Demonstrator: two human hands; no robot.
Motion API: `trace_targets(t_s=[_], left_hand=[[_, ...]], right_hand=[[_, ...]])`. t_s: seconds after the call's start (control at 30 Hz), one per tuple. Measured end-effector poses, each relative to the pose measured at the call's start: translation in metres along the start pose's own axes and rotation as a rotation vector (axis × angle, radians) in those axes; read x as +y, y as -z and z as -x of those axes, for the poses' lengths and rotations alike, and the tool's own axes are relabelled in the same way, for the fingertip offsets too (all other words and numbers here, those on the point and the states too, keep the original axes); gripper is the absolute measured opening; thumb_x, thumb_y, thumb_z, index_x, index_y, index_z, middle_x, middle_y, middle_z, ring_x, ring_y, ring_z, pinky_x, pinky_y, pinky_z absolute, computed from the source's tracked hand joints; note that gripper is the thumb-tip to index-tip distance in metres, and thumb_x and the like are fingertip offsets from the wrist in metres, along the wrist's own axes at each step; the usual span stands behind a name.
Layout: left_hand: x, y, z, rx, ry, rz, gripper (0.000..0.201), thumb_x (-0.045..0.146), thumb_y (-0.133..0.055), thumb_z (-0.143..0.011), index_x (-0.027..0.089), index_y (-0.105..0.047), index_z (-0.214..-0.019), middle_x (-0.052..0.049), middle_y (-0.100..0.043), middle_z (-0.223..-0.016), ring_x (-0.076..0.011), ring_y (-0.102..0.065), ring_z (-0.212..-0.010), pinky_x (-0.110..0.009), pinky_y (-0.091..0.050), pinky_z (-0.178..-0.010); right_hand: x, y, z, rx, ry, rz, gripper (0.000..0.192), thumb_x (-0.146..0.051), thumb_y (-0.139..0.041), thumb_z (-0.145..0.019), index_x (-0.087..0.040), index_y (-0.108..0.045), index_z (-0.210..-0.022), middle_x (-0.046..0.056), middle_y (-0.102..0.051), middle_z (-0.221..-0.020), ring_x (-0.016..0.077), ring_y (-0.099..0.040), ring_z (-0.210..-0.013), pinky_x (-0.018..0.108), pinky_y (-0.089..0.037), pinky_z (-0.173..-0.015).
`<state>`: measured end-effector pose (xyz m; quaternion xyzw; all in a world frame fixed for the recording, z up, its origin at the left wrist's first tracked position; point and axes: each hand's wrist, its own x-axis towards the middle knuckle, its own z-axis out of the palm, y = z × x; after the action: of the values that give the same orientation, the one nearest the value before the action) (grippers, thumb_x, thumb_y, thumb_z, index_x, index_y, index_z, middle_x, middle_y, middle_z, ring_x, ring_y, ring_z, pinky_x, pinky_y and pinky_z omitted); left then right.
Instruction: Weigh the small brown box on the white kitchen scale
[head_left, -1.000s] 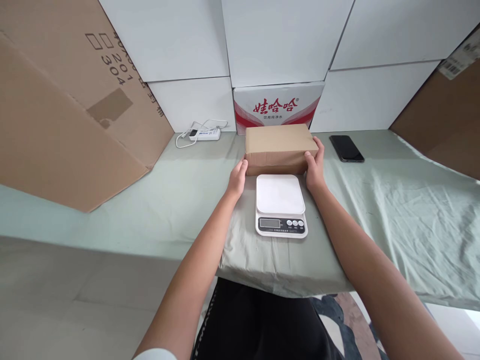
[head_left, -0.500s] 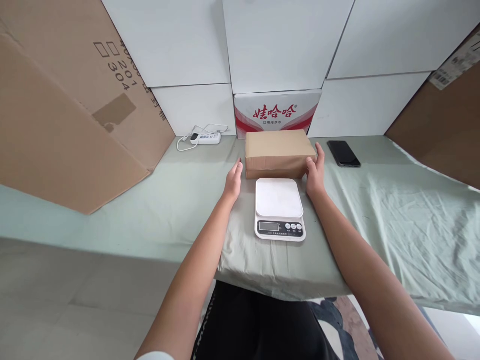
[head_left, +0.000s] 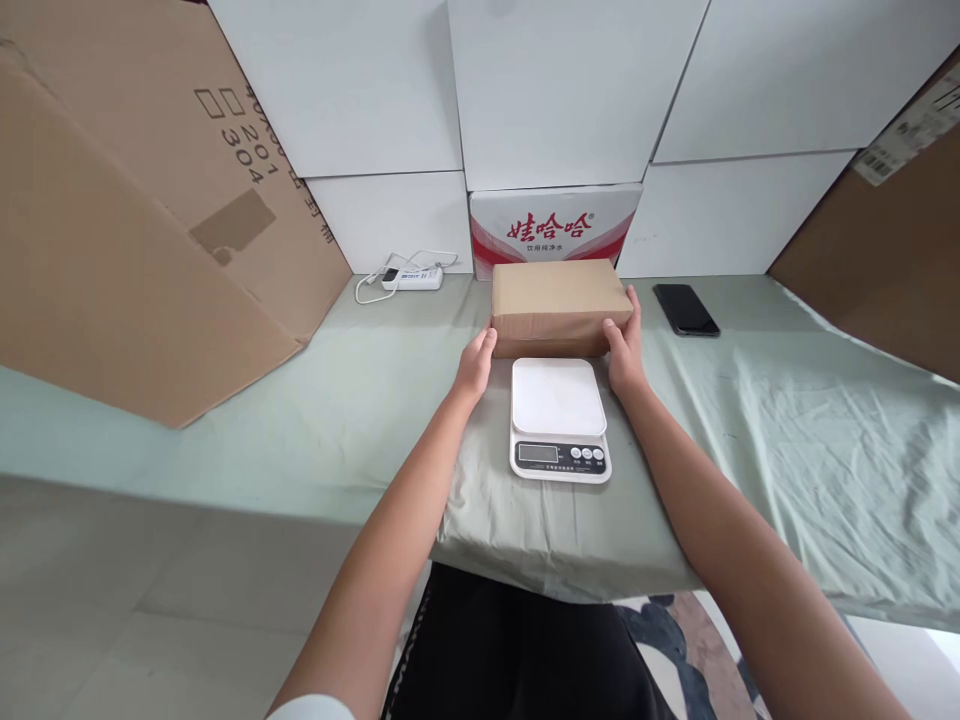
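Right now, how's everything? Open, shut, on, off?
Small cardboard box: closed.
Left hand: holding small box's left end.
Right hand: holding its right end.
Digital kitchen scale: platform bare, no digits readable.
Smartphone: face up, screen dark.
White corded device: lying flat, cord looped.
Big box marked 304: openings unseen.

This appears to be a makeshift indoor work corner; whether in a home, office or shop, one cannot tell. A table (head_left: 322, 440) draped in pale green cloth is walled along its back edge by stacked white blocks (head_left: 555, 90) and a printed drinking-water carton (head_left: 555, 215), with large brown cardboard (head_left: 127, 220) toward its left and right ends. Pale floor tiles (head_left: 217, 570) show below the front edge. A digital scale (head_left: 559, 400) and small plain box (head_left: 559, 290) suggest a workstation.
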<state>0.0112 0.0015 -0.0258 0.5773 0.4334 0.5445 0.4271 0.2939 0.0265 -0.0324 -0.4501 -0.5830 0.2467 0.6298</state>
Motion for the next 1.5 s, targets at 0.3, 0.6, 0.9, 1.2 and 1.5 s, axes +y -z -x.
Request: trace_targets(t_s=[0.3, 0.6, 0.9, 1.2, 1.5], left_hand=[[0.046, 0.013, 0.061, 0.013, -0.200, -0.022, 0.090, 0.085, -0.051, -0.103, 0.022, -0.060, -0.167, -0.012, -0.063, -0.173, -0.0405, -0.050, -0.168, -0.054, -0.041, -0.140], [0.047, 0.016, 0.134, -0.090, -0.180, 0.061, 0.084, 0.078, -0.049, -0.107, 0.022, -0.059, -0.169, -0.014, -0.058, -0.176, -0.0399, -0.043, -0.173, -0.057, -0.036, -0.144], [0.046, 0.016, 0.133, -0.093, -0.128, 0.038, 0.087, 0.077, -0.049, -0.108, 0.020, -0.052, -0.173, -0.015, -0.052, -0.181, -0.0402, -0.043, -0.173, -0.057, -0.038, -0.143], [0.035, 0.036, 0.124, 0.080, -0.150, -0.045, 0.099, 0.089, -0.056, -0.098, 0.022, -0.056, -0.171, -0.016, -0.050, -0.182, -0.0410, -0.040, -0.174, -0.057, -0.036, -0.144], [0.029, 0.054, 0.112, 0.363, -0.093, 0.127, 0.090, 0.090, -0.039, -0.103, 0.031, -0.058, -0.168, -0.014, -0.047, -0.184, -0.0343, -0.042, -0.174, -0.054, -0.039, -0.142]], right_hand=[[-0.043, 0.029, 0.040, 0.000, 0.221, 0.071, 0.107, -0.083, -0.065, -0.093, -0.034, -0.025, -0.180, 0.012, -0.029, -0.191, 0.0422, -0.028, -0.178, 0.073, -0.016, -0.147], [-0.057, 0.057, 0.111, 0.026, 0.160, 0.093, 0.100, -0.078, -0.069, -0.094, -0.033, -0.035, -0.177, 0.012, -0.045, -0.182, 0.0413, -0.044, -0.169, 0.068, -0.032, -0.143], [-0.059, 0.058, 0.110, 0.020, 0.123, 0.106, 0.088, -0.072, -0.066, -0.098, -0.035, -0.040, -0.174, 0.010, -0.046, -0.181, 0.0419, -0.043, -0.169, 0.073, -0.028, -0.142], [-0.064, 0.061, 0.103, 0.136, 0.155, 0.097, 0.087, -0.075, -0.062, -0.096, -0.038, -0.043, -0.172, 0.013, -0.057, -0.171, 0.0440, -0.055, -0.160, 0.072, -0.043, -0.130], [-0.070, 0.068, 0.089, 0.401, 0.046, -0.056, 0.070, -0.071, -0.060, -0.092, -0.038, -0.060, -0.153, 0.009, -0.072, -0.140, 0.0370, -0.074, -0.130, 0.055, -0.058, -0.101]])
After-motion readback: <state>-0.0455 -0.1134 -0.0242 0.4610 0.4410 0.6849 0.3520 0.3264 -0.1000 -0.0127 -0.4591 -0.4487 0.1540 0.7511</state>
